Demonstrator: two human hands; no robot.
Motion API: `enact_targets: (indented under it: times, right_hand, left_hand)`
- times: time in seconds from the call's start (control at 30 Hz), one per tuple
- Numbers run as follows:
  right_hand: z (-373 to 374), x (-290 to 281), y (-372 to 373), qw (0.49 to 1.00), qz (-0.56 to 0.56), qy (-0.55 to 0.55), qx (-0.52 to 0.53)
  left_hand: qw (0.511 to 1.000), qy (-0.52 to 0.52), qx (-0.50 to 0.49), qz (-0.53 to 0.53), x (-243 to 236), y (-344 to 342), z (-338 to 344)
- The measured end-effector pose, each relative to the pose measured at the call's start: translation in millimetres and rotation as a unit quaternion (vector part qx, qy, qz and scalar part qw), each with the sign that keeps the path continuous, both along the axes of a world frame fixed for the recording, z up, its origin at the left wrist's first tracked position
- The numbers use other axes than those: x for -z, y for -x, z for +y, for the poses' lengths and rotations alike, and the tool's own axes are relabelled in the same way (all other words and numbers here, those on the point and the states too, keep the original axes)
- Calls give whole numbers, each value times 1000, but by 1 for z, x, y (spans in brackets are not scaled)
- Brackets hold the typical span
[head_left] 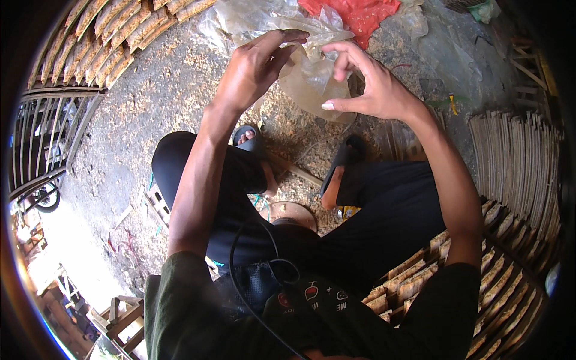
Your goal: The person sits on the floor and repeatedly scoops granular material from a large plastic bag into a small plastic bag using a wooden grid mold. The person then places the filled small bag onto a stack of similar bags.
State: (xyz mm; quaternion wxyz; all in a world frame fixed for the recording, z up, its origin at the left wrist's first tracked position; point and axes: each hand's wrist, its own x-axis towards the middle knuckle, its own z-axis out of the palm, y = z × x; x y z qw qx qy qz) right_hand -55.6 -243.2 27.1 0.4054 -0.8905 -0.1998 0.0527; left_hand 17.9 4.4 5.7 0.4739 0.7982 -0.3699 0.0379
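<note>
My left hand [258,63] is raised at upper centre, fingers bent forward and apart from the thumb, with nothing visibly in it. Opposite it, my right hand [372,87] is open, its fingers curved and thumb stretched toward the left. Behind and below both hands lies a crumpled translucent plastic sheet [306,90]; whether any fingertip touches it I cannot tell. A red plastic sheet [360,18] is farther forward.
Stacked slatted wooden pieces [90,42] fill the upper left, with more [510,168] along the right. A slatted rack [48,132] and a wheel [47,198] are at left. My sandalled feet [249,137] rest on a floor strewn with shavings [138,108], beside a wooden stick [300,173].
</note>
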Motion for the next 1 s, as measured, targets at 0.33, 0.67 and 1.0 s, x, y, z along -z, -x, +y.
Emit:
enact_targets:
  times: [0.33, 0.67, 1.0]
  right_hand:
    - [2, 21, -15, 995, 33, -54, 78]
    - [18, -18, -19, 937, -312, -30, 156]
    - [62, -3, 26, 959, -274, 68, -4]
  left_hand:
    - [996, 12, -47, -76, 2, -9, -1]
    - [748, 226, 98, 616, -46, 32, 4]
    - [749, 276, 55, 600, -21, 41, 8]
